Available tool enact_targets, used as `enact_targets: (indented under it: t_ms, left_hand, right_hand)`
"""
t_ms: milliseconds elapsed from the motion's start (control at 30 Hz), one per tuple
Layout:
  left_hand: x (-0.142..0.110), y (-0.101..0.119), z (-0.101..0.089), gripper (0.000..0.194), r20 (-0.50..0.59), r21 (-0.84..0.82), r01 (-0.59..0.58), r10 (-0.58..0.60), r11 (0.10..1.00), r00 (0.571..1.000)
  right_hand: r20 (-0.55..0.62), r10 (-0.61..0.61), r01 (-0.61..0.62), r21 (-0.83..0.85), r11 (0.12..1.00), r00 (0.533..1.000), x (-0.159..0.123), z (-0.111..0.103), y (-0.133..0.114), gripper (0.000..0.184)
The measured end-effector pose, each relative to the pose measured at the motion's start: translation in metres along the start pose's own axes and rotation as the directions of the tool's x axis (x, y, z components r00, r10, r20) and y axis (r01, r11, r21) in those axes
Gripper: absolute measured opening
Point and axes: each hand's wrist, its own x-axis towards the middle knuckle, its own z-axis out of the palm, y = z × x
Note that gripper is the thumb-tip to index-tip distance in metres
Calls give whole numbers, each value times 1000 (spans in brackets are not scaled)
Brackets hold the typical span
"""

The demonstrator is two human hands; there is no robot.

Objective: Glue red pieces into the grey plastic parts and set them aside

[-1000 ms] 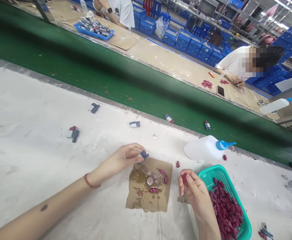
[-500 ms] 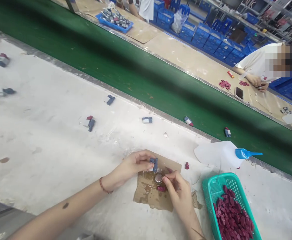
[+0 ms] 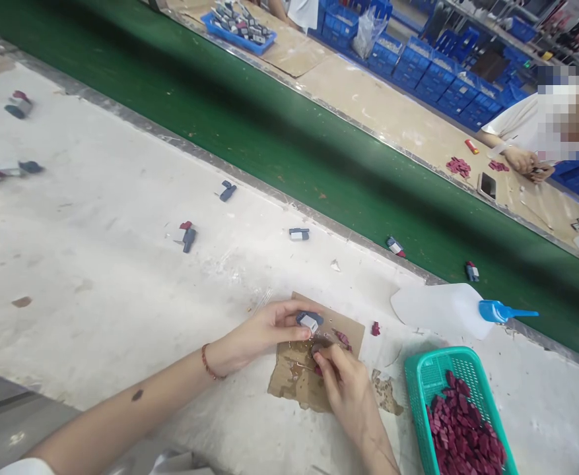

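My left hand (image 3: 284,323) pinches a small blue-grey and white plastic part (image 3: 309,321) above a piece of cardboard (image 3: 289,379). My right hand (image 3: 346,376) is closed, thumb and fingertips together, at a small round cap (image 3: 316,348) on the cardboard; whatever the fingertips hold is hidden. The cardboard carries wet, shiny stains. Maroon pieces (image 3: 342,339) lie on it beyond my right fingers, and one more maroon piece (image 3: 375,328) sits on the table just off its edge.
To the right stands a green basket (image 3: 412,389) of maroon pieces. A white bottle with a blue nozzle (image 3: 440,307) lies behind it. Blue-grey and white parts (image 3: 299,234) are scattered along the green belt (image 3: 269,165). Across it, a person's hands (image 3: 529,161) work at another table.
My right hand has moved left from beside the basket to the cap; the maroon piece seen in it earlier is now hidden. My left hand has turned its part, showing the white side.
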Motion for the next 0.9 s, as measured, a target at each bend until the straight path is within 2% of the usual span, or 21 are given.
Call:
enact_targets:
  t_ms: [100,200,267,367,433,533,900]
  left_hand:
    - [0,-4,2,46,30,16,-8,8,1000,1000]
    - [-2,-9,6,36,-61,234,-123,141,964,988]
    - [-5,-11,9,29,-51,430,-184,227,884,972]
    - [-8,-15,11,27,76,629,-280,301,726,951]
    - [-8,-18,11,27,164,677,-357,341,643,926]
    - [-6,-23,11,31,253,698,-433,369,571,894]
    - [-5,-27,10,37,314,730,-489,402,477,860]
  right_hand:
    - [-17,73,-71,124,990,997,0,1,0,30]
    - [-58,226,-185,401,897,972,0,-1,3,31]
    - [-88,316,-209,582,786,945,1,-3,5,34]
    - [-106,370,-174,743,646,923,3,-2,4,36]
    - [-111,385,-155,788,596,916,3,0,3,36]
    - [-116,387,-144,801,581,915,3,4,2,36]
    - [-101,341,-131,794,594,934,3,9,0,34]
